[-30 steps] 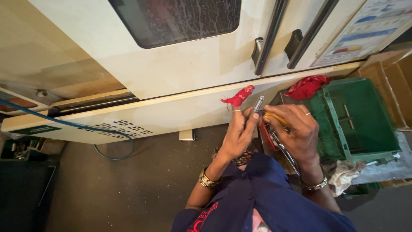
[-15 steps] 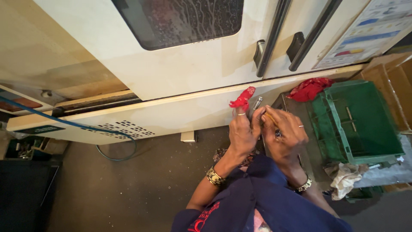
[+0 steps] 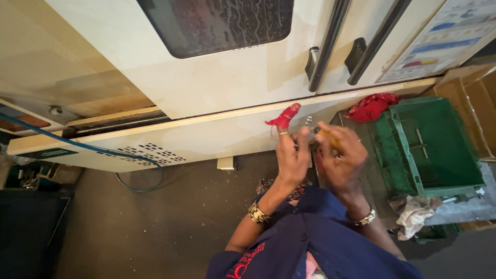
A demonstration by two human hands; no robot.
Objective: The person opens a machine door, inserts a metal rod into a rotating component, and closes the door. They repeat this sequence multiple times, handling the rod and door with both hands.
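Closest in, a dark blue garment [image 3: 315, 248] fills the bottom edge, with both forearms rising out of it. Gold bangle [image 3: 257, 213] on the left wrist, metal watch or bracelet [image 3: 366, 218] on the right.

Left hand [image 3: 290, 157]: fingers curled, one finger wrapped in a red cloth strip [image 3: 284, 117] that sticks up past the knuckles. It pinches a small silvery metal part [image 3: 308, 122] at the fingertips, held up in the air in front of the cream panel. Exact shape of the part too small to tell.

Right hand [image 3: 341, 157]: closed around a thin tool with a yellowish handle [image 3: 330, 138], its tip pointing toward the metal part. Both hands are close together, touching or nearly so, well above the floor.

Below and left of the hands: grey concrete floor [image 3: 155, 227], dusty. A dark bin or crate [image 3: 26, 227] at the far left edge.

Right of the hands: a green plastic crate [image 3: 429, 150], tilted in this view, resting on a grey surface. A crumpled pale rag [image 3: 413, 214] lies just beside its near corner. A red cloth [image 3: 373, 106] is bunched at its far corner. Cardboard boxes [image 3: 473, 103] beyond the crate.

Farther off: a large cream machine cabinet [image 3: 206, 88] with a dark window [image 3: 222, 20], two black bar handles [image 3: 328, 49], and a vented lower panel [image 3: 150, 151]. A blue hose [image 3: 93, 150] runs along the panel and loops to the floor.
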